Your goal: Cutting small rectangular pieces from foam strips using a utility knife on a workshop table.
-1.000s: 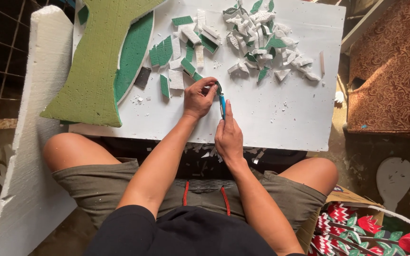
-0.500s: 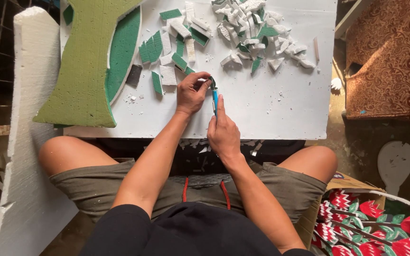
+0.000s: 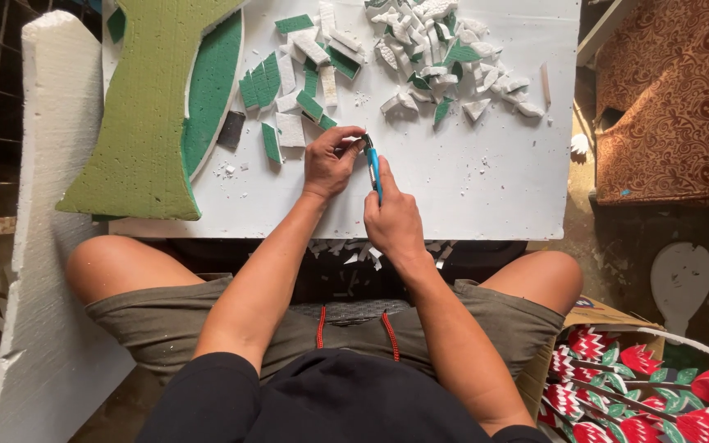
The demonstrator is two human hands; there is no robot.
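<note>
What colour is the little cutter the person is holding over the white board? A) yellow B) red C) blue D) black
C: the right hand grips a cutter with a bright blue handle, its tip by the left hand, above the white board.

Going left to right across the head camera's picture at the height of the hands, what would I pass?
Tall white foam slab → big green-topped curved foam shape → small green and white foam offcuts → left hand → blue craft knife → right hand → bare white board → brown patterned cushion.
</note>
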